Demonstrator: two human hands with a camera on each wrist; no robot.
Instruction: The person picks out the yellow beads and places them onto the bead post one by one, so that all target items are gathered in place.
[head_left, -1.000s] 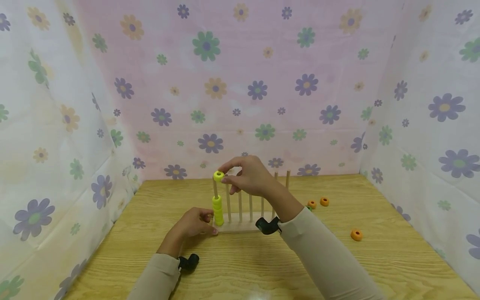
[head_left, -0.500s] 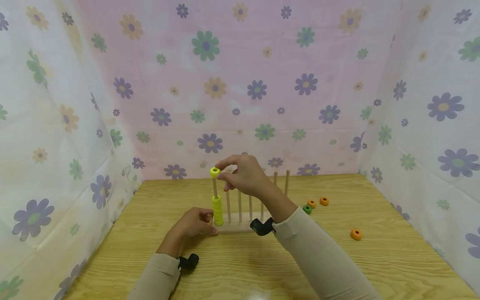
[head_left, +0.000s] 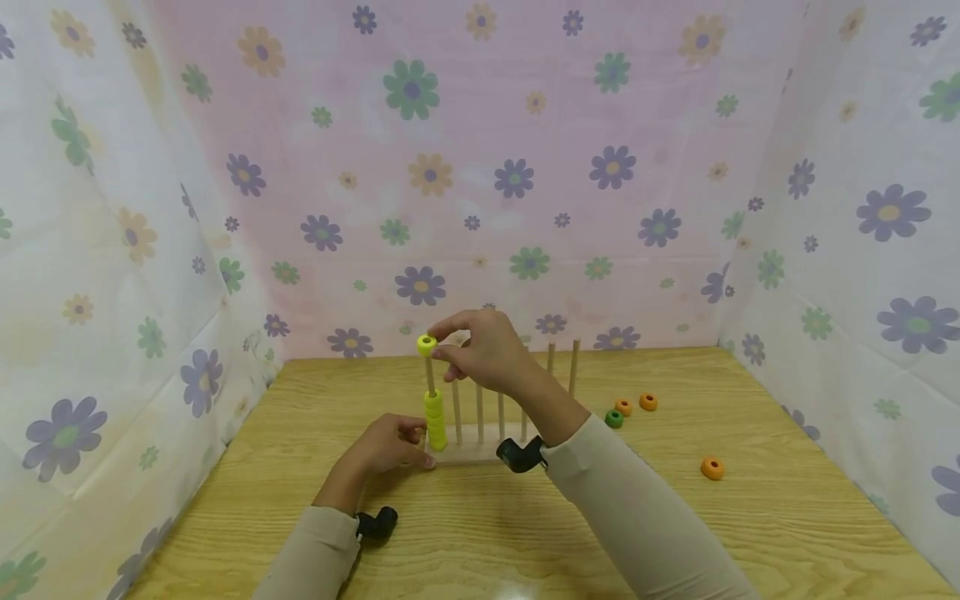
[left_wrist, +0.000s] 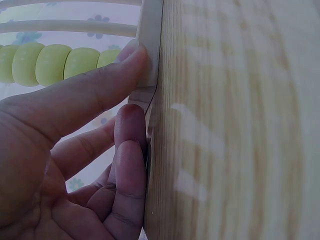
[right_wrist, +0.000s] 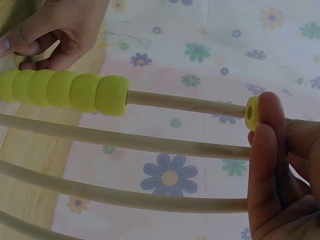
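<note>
A wooden peg rack has a flat base (head_left: 480, 443) and several upright dowels. Yellow beads (head_left: 435, 421) are stacked on its leftmost dowel (right_wrist: 185, 105), whose upper part is bare. Between thumb and fingertips, my right hand (head_left: 487, 350) pinches another yellow bead (head_left: 427, 346) right at that dowel's tip. In the right wrist view its hole faces the tip; whether the tip has entered cannot be told. My left hand (head_left: 386, 446) holds the left end of the base, with the thumb (left_wrist: 100, 90) on its front and the fingers low at its end.
Right of the rack lie a green bead (head_left: 614, 419) and two orange beads (head_left: 648, 402) close together on the wooden table (head_left: 480, 533). Another orange bead (head_left: 712, 468) sits nearer the front. Flowered cloth (head_left: 480, 167) encloses the back and both sides.
My right hand has moved slightly left with the yellow bead, from beside the leftmost dowel's top to its tip. The green bead has come into full view. My left hand stays put.
</note>
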